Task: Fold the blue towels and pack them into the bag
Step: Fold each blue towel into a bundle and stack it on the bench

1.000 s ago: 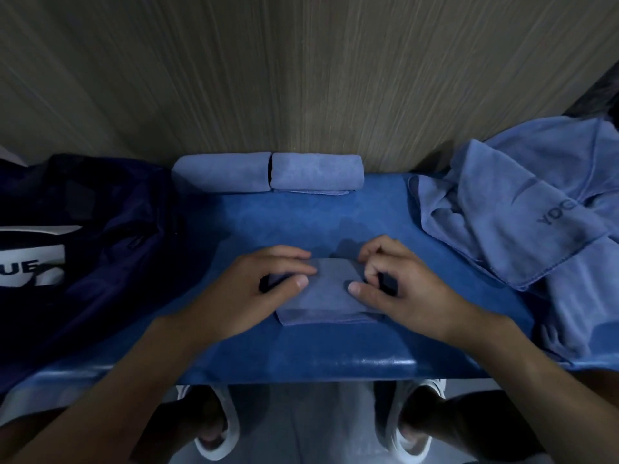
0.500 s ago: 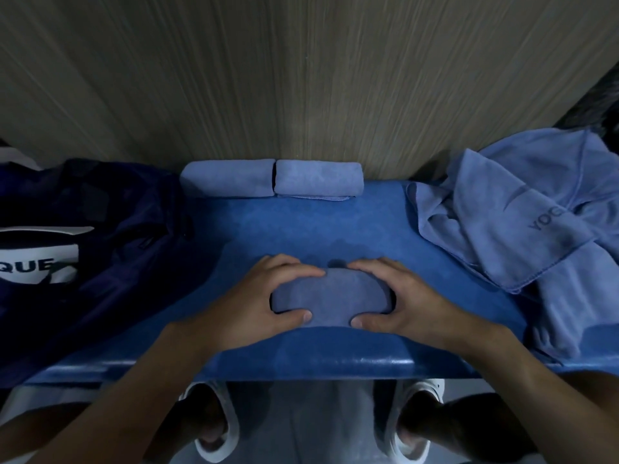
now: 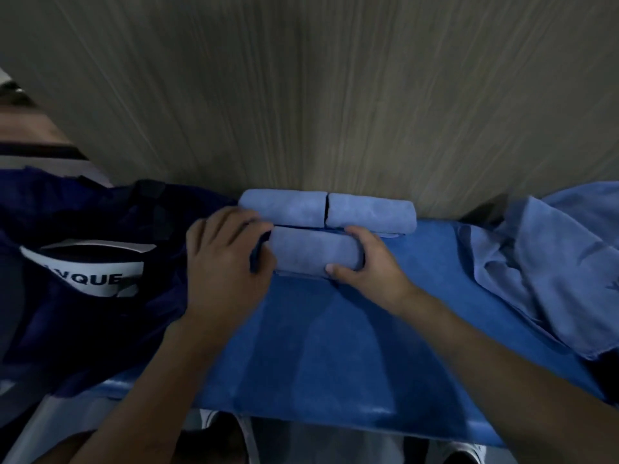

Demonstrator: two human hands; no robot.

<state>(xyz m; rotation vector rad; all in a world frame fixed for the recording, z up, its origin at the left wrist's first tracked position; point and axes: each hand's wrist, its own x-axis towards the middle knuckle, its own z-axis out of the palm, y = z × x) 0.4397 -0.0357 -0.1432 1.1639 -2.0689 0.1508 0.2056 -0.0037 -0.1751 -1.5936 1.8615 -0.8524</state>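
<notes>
My left hand [image 3: 227, 259] and right hand [image 3: 368, 266] grip the ends of a rolled towel [image 3: 315, 252] at centre frame, just beside the finished rolls [image 3: 283, 207] above it. A loose release could unroll it or shove them askew. The bag [image 3: 100, 296] crowds the left and loose towels [image 3: 552, 262] the right. The desk [image 3: 335, 346] leaves room at lower centre.

- Two bare hands are in shot: the left hand [image 3: 221, 262] is smeared by blur, while the right hand [image 3: 365, 266] is sharper.
- The right thumbnail shows, and it's cut short.
- The left forearm [image 3: 144, 390] and right forearm [image 3: 485, 356] are both bare to the picture's bottom edge.
- Down below are white shoes, the left shoe [image 3: 209, 420] and the right shoe [image 3: 465, 449]. Only their rims are visible.
</notes>
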